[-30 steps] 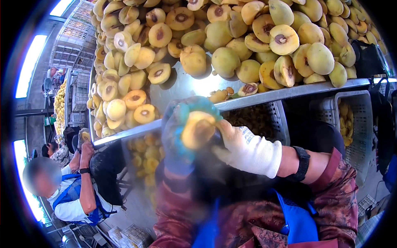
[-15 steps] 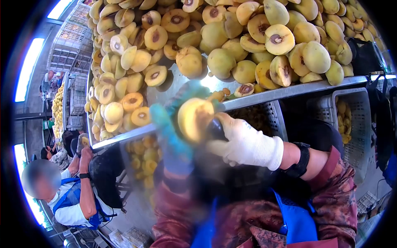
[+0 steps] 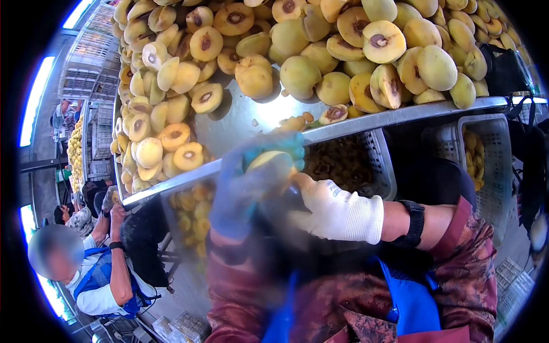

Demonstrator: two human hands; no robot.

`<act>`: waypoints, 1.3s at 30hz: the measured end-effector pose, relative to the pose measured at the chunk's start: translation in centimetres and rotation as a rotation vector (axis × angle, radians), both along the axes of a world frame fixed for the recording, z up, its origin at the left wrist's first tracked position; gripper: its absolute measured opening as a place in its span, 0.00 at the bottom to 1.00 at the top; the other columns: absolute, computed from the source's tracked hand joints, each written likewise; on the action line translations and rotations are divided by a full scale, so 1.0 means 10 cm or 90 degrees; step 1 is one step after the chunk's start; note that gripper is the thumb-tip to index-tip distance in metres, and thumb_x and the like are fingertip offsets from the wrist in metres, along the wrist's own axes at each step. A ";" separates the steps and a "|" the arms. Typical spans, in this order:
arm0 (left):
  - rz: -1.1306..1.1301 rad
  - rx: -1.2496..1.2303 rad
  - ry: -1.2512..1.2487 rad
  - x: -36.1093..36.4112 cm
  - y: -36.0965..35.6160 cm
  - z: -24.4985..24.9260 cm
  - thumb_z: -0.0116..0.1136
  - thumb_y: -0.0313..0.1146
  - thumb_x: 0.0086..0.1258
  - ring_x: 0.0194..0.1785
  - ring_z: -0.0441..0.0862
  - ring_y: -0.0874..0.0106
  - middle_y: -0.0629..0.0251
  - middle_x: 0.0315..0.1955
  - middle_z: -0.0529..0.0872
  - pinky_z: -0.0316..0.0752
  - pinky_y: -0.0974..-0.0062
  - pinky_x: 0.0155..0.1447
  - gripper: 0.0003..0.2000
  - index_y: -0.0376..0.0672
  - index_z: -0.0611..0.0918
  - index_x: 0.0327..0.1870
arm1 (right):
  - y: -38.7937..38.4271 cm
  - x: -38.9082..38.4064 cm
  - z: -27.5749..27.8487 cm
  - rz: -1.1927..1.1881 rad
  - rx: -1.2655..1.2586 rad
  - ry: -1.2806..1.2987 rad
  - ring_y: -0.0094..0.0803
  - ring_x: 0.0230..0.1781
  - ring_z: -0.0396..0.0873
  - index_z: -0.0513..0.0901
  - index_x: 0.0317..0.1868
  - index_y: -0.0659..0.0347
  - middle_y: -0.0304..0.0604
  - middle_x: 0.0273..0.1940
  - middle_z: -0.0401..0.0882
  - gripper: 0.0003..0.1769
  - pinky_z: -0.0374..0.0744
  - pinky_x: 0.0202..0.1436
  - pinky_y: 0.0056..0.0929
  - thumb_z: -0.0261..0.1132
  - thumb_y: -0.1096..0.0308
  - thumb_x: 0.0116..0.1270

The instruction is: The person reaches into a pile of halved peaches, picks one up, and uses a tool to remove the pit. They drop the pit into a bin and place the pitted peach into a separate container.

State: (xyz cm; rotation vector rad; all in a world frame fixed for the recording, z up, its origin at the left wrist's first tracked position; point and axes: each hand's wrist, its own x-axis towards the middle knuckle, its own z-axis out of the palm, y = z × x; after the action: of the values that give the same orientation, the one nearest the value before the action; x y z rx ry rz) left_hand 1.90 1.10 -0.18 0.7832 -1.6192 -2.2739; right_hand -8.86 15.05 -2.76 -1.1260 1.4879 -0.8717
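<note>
My left hand (image 3: 237, 186), in a blue-green glove, is wrapped round a yellow peach half (image 3: 269, 163). Motion blurs both the fruit and the fingers. My right hand (image 3: 337, 211), in a white knit glove, is closed on a dark-handled tool (image 3: 291, 194) beside the fruit; its working end is hidden or smeared. Both hands meet just below the metal table's edge (image 3: 337, 130). On the table lie many halved peaches (image 3: 207, 98), some with brown pits showing, and small scraps (image 3: 297, 122) sit near the rim.
Under the table, a crate (image 3: 380, 166) holds brown pits and scraps. Another crate (image 3: 494, 171) at the right has yellow pieces in it, and more yellow fruit (image 3: 189, 217) lies below left. A co-worker (image 3: 103, 268) sits at the left, hands at the table's edge.
The peach half has turned in my left hand, so its broad round face no longer shows. My left glove now covers more of it. My right hand has shifted slightly down and left.
</note>
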 end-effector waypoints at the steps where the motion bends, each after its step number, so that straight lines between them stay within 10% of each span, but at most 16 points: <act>1: -0.018 -0.004 -0.025 0.00 -0.01 0.00 0.63 0.31 0.63 0.44 0.83 0.71 0.57 0.43 0.85 0.79 0.77 0.47 0.19 0.31 0.80 0.54 | 0.00 0.01 0.00 0.002 0.005 0.009 0.62 0.33 0.81 0.67 0.55 0.72 0.65 0.31 0.80 0.27 0.79 0.38 0.50 0.62 0.60 0.64; 13: -0.070 0.039 0.007 0.03 -0.08 -0.03 0.64 0.28 0.63 0.46 0.84 0.69 0.56 0.46 0.85 0.79 0.75 0.52 0.18 0.31 0.80 0.54 | -0.03 -0.13 0.23 0.075 0.183 -0.421 0.26 0.17 0.75 0.65 0.60 0.65 0.40 0.22 0.75 0.25 0.76 0.22 0.28 0.60 0.65 0.66; 35: 0.013 0.049 0.040 0.01 0.00 0.01 0.65 0.27 0.61 0.45 0.84 0.69 0.56 0.45 0.85 0.80 0.72 0.51 0.16 0.33 0.81 0.50 | -0.11 -0.03 0.16 0.061 0.244 -0.483 0.26 0.14 0.74 0.61 0.59 0.62 0.39 0.20 0.73 0.30 0.73 0.17 0.24 0.66 0.75 0.59; 39: -0.048 0.033 0.047 0.04 -0.06 0.02 0.65 0.27 0.61 0.46 0.84 0.67 0.55 0.46 0.85 0.80 0.71 0.53 0.16 0.33 0.81 0.50 | -0.03 -0.05 0.19 0.078 0.197 -0.546 0.22 0.14 0.70 0.69 0.41 0.61 0.35 0.18 0.70 0.11 0.69 0.16 0.24 0.61 0.66 0.66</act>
State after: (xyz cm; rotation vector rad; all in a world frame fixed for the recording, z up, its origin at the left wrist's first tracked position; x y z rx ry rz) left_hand 2.34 0.52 0.00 0.6531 -1.5885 -2.3765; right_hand -9.41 14.72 -0.84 -0.4898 0.7869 -0.8469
